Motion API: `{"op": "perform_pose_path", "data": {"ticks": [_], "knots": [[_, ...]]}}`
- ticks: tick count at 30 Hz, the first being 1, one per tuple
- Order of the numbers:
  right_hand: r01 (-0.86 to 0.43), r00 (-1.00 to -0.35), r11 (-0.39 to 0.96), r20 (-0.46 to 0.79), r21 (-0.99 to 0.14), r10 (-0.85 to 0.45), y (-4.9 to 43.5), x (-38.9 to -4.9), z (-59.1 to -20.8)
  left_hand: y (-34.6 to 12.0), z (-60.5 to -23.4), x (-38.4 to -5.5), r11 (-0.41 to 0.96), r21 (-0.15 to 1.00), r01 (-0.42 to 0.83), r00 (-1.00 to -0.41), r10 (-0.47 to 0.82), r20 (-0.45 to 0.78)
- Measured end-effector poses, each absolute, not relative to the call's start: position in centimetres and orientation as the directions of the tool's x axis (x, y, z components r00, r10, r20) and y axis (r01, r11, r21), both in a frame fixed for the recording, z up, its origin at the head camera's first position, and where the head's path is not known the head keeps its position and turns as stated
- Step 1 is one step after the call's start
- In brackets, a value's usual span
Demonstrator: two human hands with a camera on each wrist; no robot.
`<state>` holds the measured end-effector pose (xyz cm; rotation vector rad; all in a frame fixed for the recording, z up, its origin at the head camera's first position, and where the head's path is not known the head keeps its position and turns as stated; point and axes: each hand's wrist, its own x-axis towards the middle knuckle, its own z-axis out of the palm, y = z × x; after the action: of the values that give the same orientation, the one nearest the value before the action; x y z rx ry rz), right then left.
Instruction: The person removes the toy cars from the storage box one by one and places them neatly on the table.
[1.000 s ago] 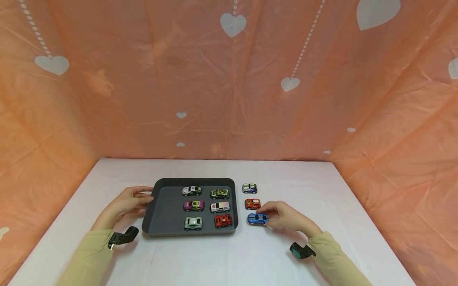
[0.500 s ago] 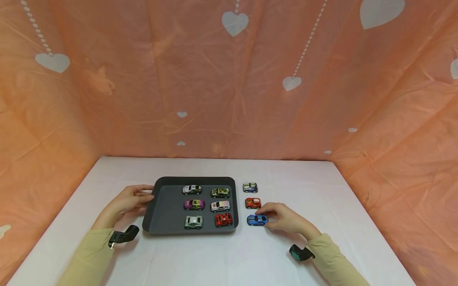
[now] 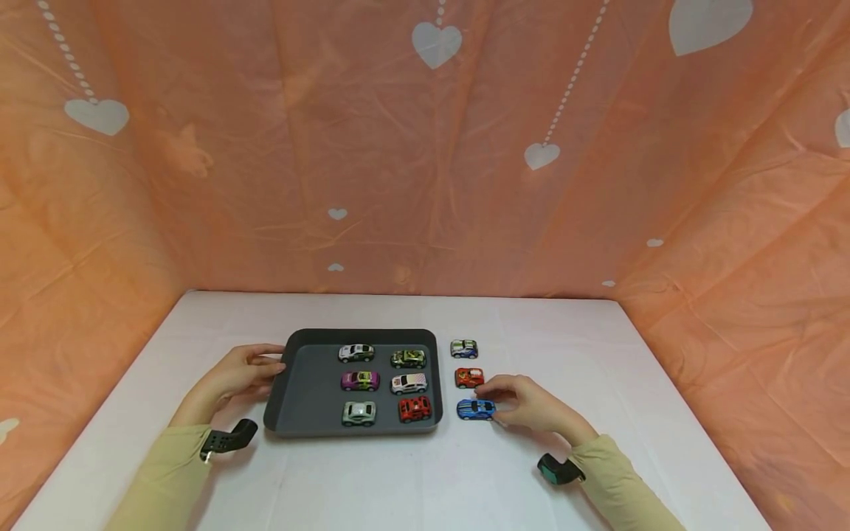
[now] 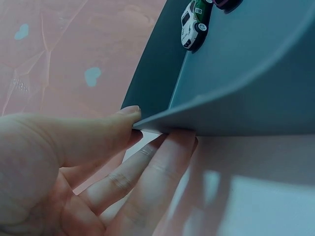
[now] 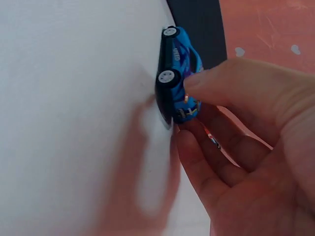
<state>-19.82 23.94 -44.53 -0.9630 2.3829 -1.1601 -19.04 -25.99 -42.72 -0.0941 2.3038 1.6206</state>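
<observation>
Two hands are in view, with one tray and nine toy cars. At far left, the left hand (image 3: pixel 232 375), its forearm entering from the lower left, pinches the left rim of the dark grey tray (image 3: pixel 308 391), thumb at the upper edge and fingers against the outer wall. The tray rests on the white table (image 3: pixel 358 479) and holds six cars in two columns of three. Left column, far to near: one white-and-black car (image 3: pixel 356 353), one purple-and-yellow car (image 3: pixel 360 380), one pale green car (image 3: pixel 359 414). Right column: one camouflage car (image 3: pixel 408 359), one white-and-pink car (image 3: pixel 409 383), one red car (image 3: pixel 415 409). Right of the tray, three cars form a line: one white-and-blue car (image 3: pixel 464 349), one orange-red car (image 3: pixel 469 378) and, nearest, one blue car (image 3: pixel 475 410). The right hand (image 3: pixel 531 402), reaching in from the lower right, pinches the blue car's right end between thumb and fingers, apart from the tray; wheel contact with the table cannot be confirmed.
</observation>
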Motion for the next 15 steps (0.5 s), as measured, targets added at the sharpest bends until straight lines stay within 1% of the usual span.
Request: {"op": "perform_pose_path", "data": {"ticks": [10, 13, 15], "knots": [[-0.484, -0.698, 0.382, 0.085, -0.788, -0.711, 24.1, -20.1, -43.9, -26.0, -42.8, -19.0, 0.345, 0.909, -0.235, -0.946, 0.133, -0.295], [-0.491, -0.691, 0.364, 0.099, -0.791, -0.716, 23.8, -20.3, -43.4, -26.0, -42.8, -19.0, 0.346, 0.909, -0.233, -0.947, 0.133, -0.293], [-0.496, -0.684, 0.347, 0.111, -0.796, -0.721, 23.1, -20.0, -42.2, -26.0, -42.8, -19.1, 0.343, 0.910, -0.234, -0.947, 0.132, -0.293]]}}
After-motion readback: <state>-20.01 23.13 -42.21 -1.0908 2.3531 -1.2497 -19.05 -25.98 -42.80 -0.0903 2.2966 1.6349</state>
